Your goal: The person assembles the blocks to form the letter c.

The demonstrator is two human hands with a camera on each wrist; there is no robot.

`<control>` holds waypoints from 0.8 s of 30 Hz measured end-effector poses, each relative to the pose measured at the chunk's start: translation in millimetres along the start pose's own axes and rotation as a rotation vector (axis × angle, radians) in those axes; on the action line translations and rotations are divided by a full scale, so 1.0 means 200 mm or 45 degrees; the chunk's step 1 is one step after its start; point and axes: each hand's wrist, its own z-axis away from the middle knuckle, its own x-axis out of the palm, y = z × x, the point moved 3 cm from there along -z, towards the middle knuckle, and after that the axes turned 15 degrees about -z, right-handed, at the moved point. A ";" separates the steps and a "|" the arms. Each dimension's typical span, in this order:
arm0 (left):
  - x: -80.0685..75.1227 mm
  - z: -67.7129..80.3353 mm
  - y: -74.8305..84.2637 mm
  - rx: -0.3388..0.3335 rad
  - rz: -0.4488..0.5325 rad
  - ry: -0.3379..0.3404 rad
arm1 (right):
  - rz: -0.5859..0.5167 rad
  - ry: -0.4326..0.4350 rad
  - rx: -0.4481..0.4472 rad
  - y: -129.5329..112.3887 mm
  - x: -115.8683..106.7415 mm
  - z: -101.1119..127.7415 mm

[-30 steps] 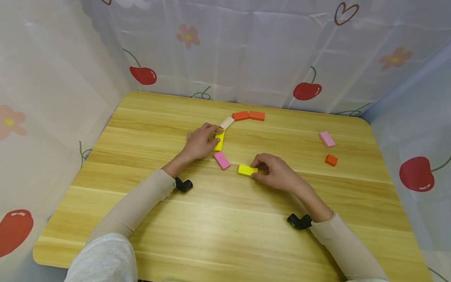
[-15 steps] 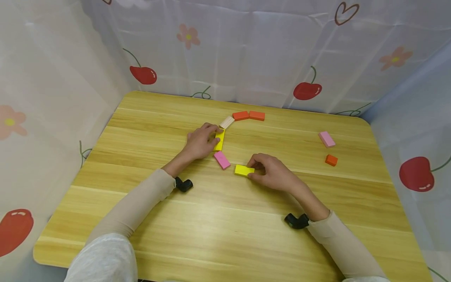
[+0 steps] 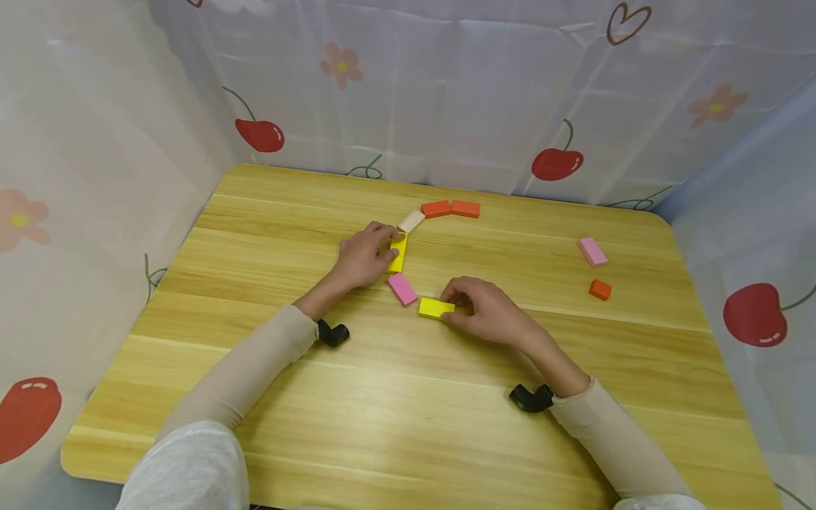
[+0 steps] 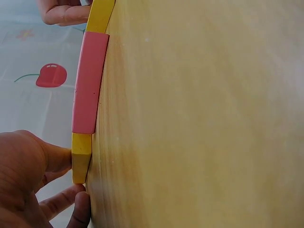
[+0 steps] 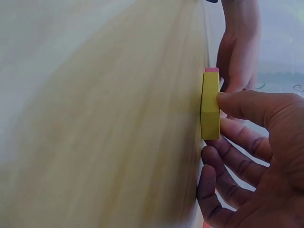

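The head view looks forward and down from above the near edge of the wooden table (image 3: 408,397), taking in the whole top and the curtain behind. The left wrist view sits low and very close (tabletop turned on its side), facing along a yellow block (image 4: 81,159) and a pink block (image 4: 89,85). The right wrist view, equally close and turned, faces another yellow block (image 5: 210,110). All three share the blocks at mid-table.
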 end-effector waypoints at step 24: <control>0.00 0.00 0.00 0.001 0.021 -0.003 | -0.024 -0.008 0.008 -0.01 0.02 -0.02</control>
